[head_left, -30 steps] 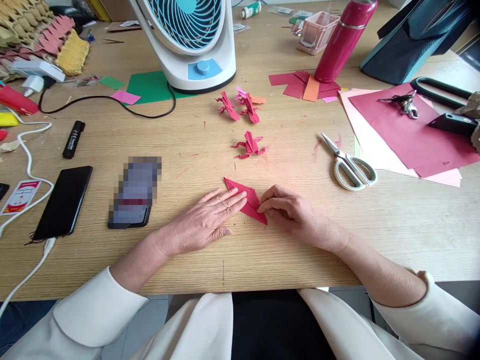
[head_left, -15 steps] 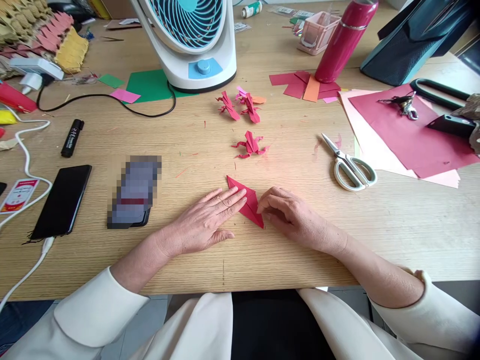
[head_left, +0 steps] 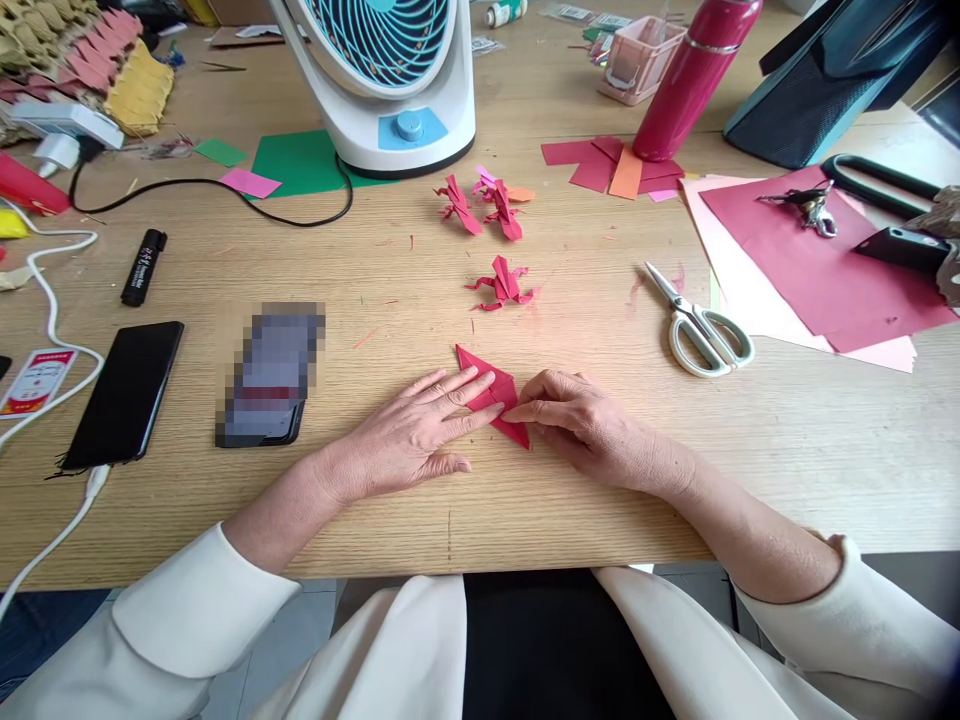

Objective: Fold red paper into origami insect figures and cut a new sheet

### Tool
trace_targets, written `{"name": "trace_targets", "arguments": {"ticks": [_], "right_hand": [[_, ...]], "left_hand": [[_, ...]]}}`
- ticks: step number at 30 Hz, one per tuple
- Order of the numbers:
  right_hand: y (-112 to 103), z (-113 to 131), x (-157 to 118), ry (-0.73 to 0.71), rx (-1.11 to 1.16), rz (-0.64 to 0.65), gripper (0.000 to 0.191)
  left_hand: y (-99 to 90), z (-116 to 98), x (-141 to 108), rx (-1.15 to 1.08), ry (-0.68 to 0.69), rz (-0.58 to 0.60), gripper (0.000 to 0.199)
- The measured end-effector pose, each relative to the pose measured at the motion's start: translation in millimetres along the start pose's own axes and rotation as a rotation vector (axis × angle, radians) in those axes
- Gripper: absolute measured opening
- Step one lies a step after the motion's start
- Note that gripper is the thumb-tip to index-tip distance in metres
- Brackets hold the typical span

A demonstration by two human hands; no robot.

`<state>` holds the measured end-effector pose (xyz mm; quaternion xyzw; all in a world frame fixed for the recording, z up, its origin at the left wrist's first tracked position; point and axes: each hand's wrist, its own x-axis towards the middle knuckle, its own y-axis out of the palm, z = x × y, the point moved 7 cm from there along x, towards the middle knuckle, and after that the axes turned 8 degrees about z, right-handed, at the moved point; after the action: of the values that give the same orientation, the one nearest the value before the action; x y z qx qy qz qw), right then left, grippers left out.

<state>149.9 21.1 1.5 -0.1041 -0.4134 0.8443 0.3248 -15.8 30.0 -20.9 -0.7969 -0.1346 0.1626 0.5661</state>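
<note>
A piece of folded red origami paper lies flat on the wooden table in front of me. My left hand is spread out palm down, its fingertips pressing on the paper's left part and middle. From the right, my right hand reaches the paper with its fingers closed together. Its index fingertip rests on the paper's middle, beside my left fingers; the thumb is mostly hidden. Just beyond lies a red origami frog, and two more red folded figures sit farther back.
Scissors lie to the right, near stacked red and pale sheets bearing keys. A white fan and a red bottle stand at the back. Two phones and a black marker are at the left.
My right index fingertip has slid left, from the paper's right edge onto its middle. My left hand stays flat on the paper, its fingers slightly more spread.
</note>
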Motion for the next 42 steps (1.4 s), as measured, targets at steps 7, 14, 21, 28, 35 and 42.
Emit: {"name": "trace_targets", "arguments": {"ticks": [7,14,21,28,35,42], "right_hand": [[0,2,-1,-0.025,0.007,0.038,0.032],[-2,2,-4,-0.062,0.038,0.046,0.034],[1,3,-7,-0.138,0.028,0.108,0.042],[-5,9,-8,-0.173,0.060,0.133,0.040],[-14,0,-7,-0.094,0.180,0.073,0.038],[-14,-9,-2,-0.003,0.098,-0.095,0.030]], "left_hand": [[0.9,1,-1,-0.009,0.009,-0.002,0.064],[0.3,1,-1,-0.019,0.005,-0.008,0.063],[-2.9,0,0,-0.035,0.008,-0.025,0.062],[-3.0,-1,0,-0.011,0.001,0.001,0.061],[-5.3,-3,0,-0.038,-0.004,-0.022,0.061],[-16.7,4,1,-0.230,-0.105,-0.230,0.035]]}}
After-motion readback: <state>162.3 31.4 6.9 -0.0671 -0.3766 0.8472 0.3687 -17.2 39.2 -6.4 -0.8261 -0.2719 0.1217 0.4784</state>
